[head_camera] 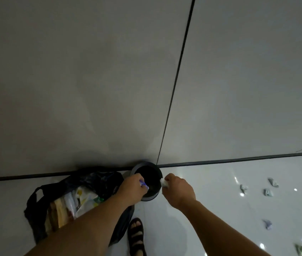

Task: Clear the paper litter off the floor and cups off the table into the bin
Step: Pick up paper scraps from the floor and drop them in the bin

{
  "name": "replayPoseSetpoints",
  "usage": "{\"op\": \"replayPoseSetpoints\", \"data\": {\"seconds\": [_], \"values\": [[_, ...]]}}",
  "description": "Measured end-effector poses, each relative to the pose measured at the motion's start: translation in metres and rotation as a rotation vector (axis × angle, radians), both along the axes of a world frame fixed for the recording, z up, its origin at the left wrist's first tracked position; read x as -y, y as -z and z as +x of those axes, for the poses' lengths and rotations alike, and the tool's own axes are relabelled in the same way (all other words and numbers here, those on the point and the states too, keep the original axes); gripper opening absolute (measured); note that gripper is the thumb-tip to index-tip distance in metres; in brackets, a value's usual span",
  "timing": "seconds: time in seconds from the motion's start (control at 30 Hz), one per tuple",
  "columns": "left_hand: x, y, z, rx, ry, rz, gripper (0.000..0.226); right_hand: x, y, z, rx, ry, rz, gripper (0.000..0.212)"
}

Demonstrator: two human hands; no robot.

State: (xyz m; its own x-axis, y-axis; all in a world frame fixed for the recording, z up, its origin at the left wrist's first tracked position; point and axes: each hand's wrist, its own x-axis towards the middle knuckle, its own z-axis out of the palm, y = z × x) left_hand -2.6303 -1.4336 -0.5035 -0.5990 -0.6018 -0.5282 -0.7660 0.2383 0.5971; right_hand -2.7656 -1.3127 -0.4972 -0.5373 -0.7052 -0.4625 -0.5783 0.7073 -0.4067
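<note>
Bin [143, 164] against wall [91, 71], bag [94, 179] left of it, paper scraps [273, 182] on floor [211, 185] right

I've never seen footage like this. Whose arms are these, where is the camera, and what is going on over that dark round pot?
There is no machine here: a person is tidying up by hand. The single camera sits on their head and looks forward and down, so you see their own arms reaching out from the bottom edge. The dark pot is a small black bin standing on the glossy floor against the wall. The left hand pinches a blue-marked scrap over the bin. The right hand grips a white crumpled paper at its rim. Left of the bin is a black bag stuffed with rubbish. More paper scraps lie on the floor to the right, and a sandalled foot shows below.
</note>
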Motion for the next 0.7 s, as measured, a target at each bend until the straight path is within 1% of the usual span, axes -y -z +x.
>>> {"op": "replayPoseSetpoints", "data": {"seconds": [0.13,0.27,0.37,0.4,0.47,0.5,0.57,0.7], "values": [[0.042,0.078,-0.024,0.033,-0.013,0.073,0.012,0.044,0.082,-0.015,0.076,0.006,0.051,0.026],[0.073,0.17,-0.043,0.095,-0.039,0.122,0.013,0.073,0.174,-0.03,0.137,0.056,0.092,0.029],[0.087,0.229,-0.06,0.106,-0.11,0.136,0.031,0.088,0.233,-0.039,0.156,0.121,0.084,0.032],[0.088,0.244,-0.063,0.106,-0.131,0.153,0.032,0.09,0.249,-0.04,0.178,0.15,0.076,0.037],[0.089,0.266,-0.069,0.103,-0.152,0.172,0.021,0.089,0.274,-0.039,0.232,0.185,0.062,0.05],[0.088,0.274,-0.07,0.093,-0.157,0.166,0.023,0.086,0.282,-0.039,0.26,0.185,0.066,0.055],[0.088,0.281,-0.069,0.082,-0.169,0.164,0.034,0.078,0.292,-0.039,0.298,0.178,0.086,0.059],[0.084,0.268,-0.075,0.113,-0.123,0.134,0.037,0.06,0.288,-0.051,0.312,0.198,0.126,0.062]]}}
